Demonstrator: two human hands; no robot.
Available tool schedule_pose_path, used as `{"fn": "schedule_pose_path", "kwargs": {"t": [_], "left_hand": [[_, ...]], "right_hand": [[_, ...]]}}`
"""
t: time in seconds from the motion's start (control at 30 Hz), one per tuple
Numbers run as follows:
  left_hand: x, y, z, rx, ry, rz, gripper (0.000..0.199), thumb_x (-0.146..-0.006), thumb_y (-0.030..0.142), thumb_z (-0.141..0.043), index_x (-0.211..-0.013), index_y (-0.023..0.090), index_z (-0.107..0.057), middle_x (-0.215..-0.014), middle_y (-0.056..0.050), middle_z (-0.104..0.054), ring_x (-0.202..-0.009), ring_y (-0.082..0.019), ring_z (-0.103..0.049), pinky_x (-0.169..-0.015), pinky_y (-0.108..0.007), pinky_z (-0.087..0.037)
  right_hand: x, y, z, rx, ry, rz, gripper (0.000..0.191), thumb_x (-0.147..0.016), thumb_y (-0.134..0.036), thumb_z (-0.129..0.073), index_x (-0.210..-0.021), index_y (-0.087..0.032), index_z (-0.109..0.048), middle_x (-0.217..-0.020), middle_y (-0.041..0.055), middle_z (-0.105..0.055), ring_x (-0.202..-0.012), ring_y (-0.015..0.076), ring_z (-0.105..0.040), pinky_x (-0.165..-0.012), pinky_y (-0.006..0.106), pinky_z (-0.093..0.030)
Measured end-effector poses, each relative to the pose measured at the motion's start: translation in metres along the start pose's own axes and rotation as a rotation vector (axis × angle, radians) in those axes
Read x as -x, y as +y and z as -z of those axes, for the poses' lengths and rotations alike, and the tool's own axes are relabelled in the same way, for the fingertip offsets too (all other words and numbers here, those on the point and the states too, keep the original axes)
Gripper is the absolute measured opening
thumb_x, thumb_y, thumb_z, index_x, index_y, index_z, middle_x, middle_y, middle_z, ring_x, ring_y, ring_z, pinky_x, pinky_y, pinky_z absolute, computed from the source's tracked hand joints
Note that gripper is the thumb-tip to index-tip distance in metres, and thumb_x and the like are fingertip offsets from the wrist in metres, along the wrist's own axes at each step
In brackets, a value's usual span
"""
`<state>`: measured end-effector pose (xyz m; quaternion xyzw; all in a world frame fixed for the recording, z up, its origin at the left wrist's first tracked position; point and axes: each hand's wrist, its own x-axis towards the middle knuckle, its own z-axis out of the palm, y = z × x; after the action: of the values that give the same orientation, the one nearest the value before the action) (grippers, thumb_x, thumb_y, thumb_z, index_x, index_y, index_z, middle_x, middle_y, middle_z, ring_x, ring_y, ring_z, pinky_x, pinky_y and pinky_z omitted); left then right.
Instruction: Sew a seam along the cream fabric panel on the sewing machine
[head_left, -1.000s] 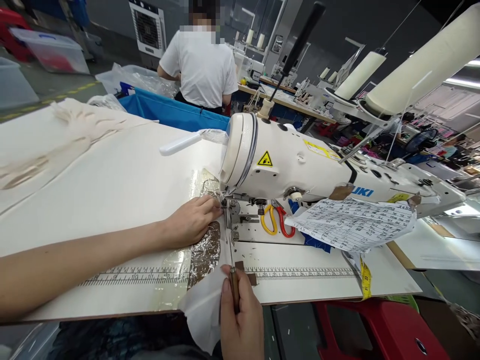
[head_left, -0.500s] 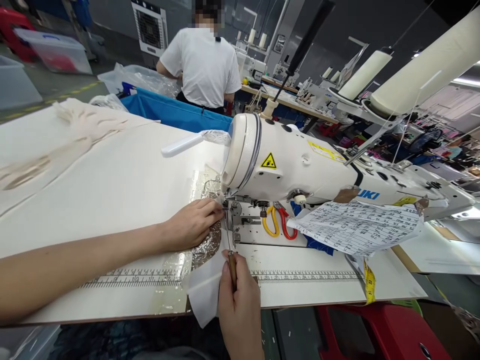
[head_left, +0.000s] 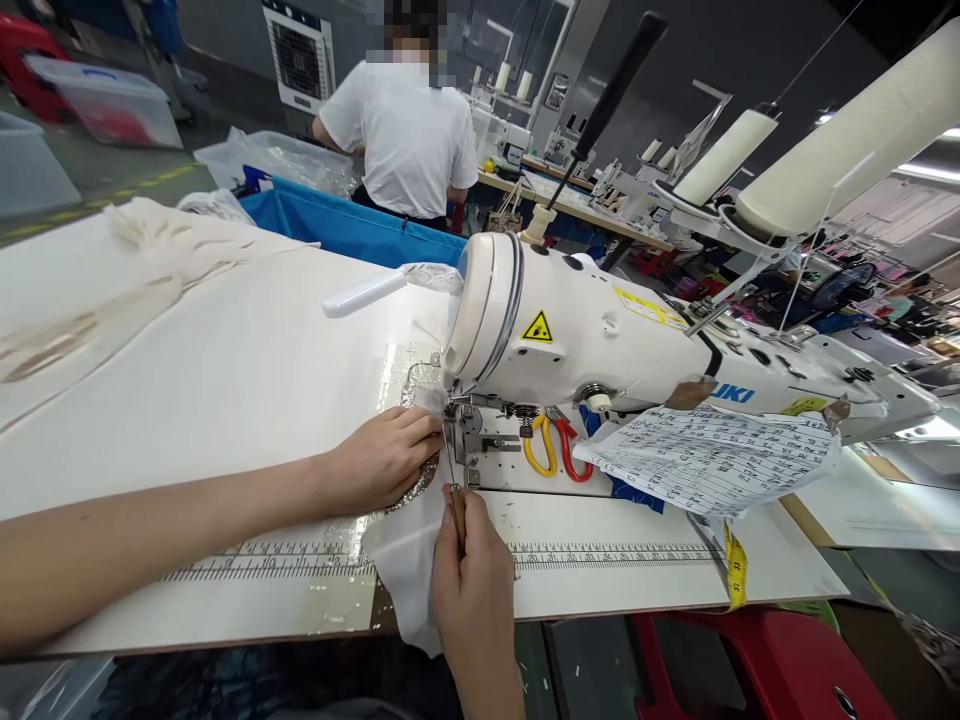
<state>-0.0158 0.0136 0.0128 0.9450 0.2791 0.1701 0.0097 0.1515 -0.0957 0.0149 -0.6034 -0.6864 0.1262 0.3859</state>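
Note:
A piece of thin white fabric (head_left: 409, 560) runs from the table's front edge up under the needle area of a white sewing machine (head_left: 585, 310). My left hand (head_left: 382, 458) lies on this fabric just left of the presser foot, its fingers together and closed at the cloth's edge. In my right hand (head_left: 474, 580) is an awl (head_left: 458, 515) with a wooden handle. The awl's thin metal shaft points away from me, to the fabric beside the foot. The exact tip is hard to make out there.
Yellow and red-handled scissors (head_left: 541, 447) lie behind the needle area. A written paper sheet (head_left: 712, 455) hangs from the machine arm. A tape measure (head_left: 736, 570) drapes over the front edge. Pale cloth (head_left: 150, 270) lies at left; a person (head_left: 409, 140) sits beyond a blue bin (head_left: 352, 220).
My right hand and the awl have shifted slightly up and left, nearer the needle. Some fabric now shows beyond my left fingers, having moved away from me.

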Motion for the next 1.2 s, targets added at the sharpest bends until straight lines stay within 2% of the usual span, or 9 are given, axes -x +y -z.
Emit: {"fn": "schedule_pose_path", "kwargs": {"t": [0.2, 0.37, 0.47, 0.57, 0.67, 0.8, 0.9, 0.97, 1.2], "left_hand": [[-0.002, -0.001, -0.001, -0.023, -0.021, 0.038, 0.039, -0.090, 0.012, -0.047, -0.125, 0.003, -0.061, -0.126, -0.019, -0.056, -0.116, -0.031, -0.054, -0.096, -0.046, -0.051], [-0.005, -0.007, -0.007, 0.009, 0.044, 0.029, 0.038, -0.092, 0.010, -0.043, -0.125, 0.004, -0.060, -0.120, -0.018, -0.057, -0.111, -0.029, -0.055, -0.094, -0.043, -0.053], [-0.016, -0.007, -0.005, -0.033, 0.045, 0.005, 0.024, -0.092, 0.012, -0.048, -0.108, 0.006, -0.065, -0.109, -0.017, -0.060, -0.100, -0.028, -0.057, -0.088, -0.041, -0.054], [-0.027, -0.004, -0.001, -0.140, -0.042, 0.027, 0.017, -0.094, 0.012, -0.049, -0.086, 0.012, -0.064, -0.092, -0.014, -0.062, -0.086, -0.027, -0.057, -0.077, -0.040, -0.054], [-0.030, -0.005, -0.003, -0.093, -0.019, 0.149, 0.021, -0.097, 0.013, -0.045, -0.086, 0.013, -0.063, -0.090, -0.012, -0.063, -0.084, -0.026, -0.058, -0.072, -0.038, -0.054], [-0.024, -0.019, -0.013, 0.235, 0.136, 0.320, 0.025, -0.099, 0.028, -0.047, -0.090, 0.015, -0.066, -0.097, -0.010, -0.067, -0.091, -0.024, -0.061, -0.077, -0.038, -0.054], [-0.022, -0.030, -0.017, 0.444, 0.180, 0.332, 0.027, -0.095, 0.035, -0.051, -0.084, 0.017, -0.068, -0.093, -0.008, -0.068, -0.092, -0.024, -0.062, -0.082, -0.038, -0.053], [-0.022, -0.033, -0.017, 0.512, 0.182, 0.346, 0.028, -0.092, 0.038, -0.052, -0.083, 0.018, -0.069, -0.093, -0.007, -0.068, -0.093, -0.024, -0.062, -0.082, -0.038, -0.052], [-0.024, -0.031, -0.013, 0.592, 0.182, 0.388, 0.030, -0.090, 0.043, -0.052, -0.082, 0.020, -0.069, -0.092, -0.005, -0.068, -0.093, -0.023, -0.061, -0.083, -0.037, -0.049]], "right_hand": [[0.000, 0.000, -0.003, 0.064, 0.075, 0.119, 0.028, -0.101, -0.017, -0.035, -0.113, -0.013, -0.061, -0.094, 0.0084, -0.075, -0.077, 0.0187, -0.074, -0.060, 0.025, -0.055], [0.000, -0.009, 0.001, -0.072, 0.092, 0.236, 0.030, -0.099, -0.013, -0.039, -0.122, -0.017, -0.057, -0.107, 0.0053, -0.073, -0.094, 0.0144, -0.072, -0.077, 0.020, -0.055], [-0.001, -0.023, 0.001, -0.186, 0.098, 0.322, 0.029, -0.100, -0.013, -0.038, -0.124, -0.017, -0.055, -0.103, 0.0048, -0.072, -0.092, 0.0142, -0.070, -0.079, 0.021, -0.053], [0.001, -0.037, -0.001, -0.219, 0.107, 0.372, 0.027, -0.103, -0.017, -0.035, -0.122, -0.016, -0.055, -0.093, 0.0044, -0.069, -0.080, 0.0154, -0.068, -0.070, 0.024, -0.053], [0.008, -0.040, 0.000, -0.188, 0.096, 0.363, 0.029, -0.104, -0.019, -0.032, -0.121, -0.016, -0.055, -0.091, 0.0046, -0.069, -0.077, 0.0165, -0.069, -0.066, 0.025, -0.054], [0.014, -0.019, 0.005, 0.007, 0.139, 0.227, 0.029, -0.106, -0.021, -0.031, -0.118, -0.014, -0.057, -0.095, 0.0060, -0.074, -0.079, 0.0178, -0.074, -0.063, 0.025, -0.055], [0.008, 0.002, 0.007, 0.201, 0.152, 0.120, 0.035, -0.108, -0.026, -0.032, -0.122, -0.007, -0.058, -0.094, 0.0087, -0.076, -0.072, 0.0205, -0.075, -0.053, 0.028, -0.053], [0.001, 0.011, 0.006, 0.286, 0.149, 0.116, 0.039, -0.107, -0.025, -0.029, -0.121, -0.005, -0.060, -0.094, 0.0094, -0.076, -0.068, 0.0207, -0.074, -0.049, 0.029, -0.051], [-0.012, 0.015, -0.007, 0.325, 0.180, 0.161, 0.040, -0.104, -0.019, -0.029, -0.113, -0.010, -0.068, -0.097, 0.0074, -0.077, -0.069, 0.0191, -0.074, -0.050, 0.029, -0.049]]}}
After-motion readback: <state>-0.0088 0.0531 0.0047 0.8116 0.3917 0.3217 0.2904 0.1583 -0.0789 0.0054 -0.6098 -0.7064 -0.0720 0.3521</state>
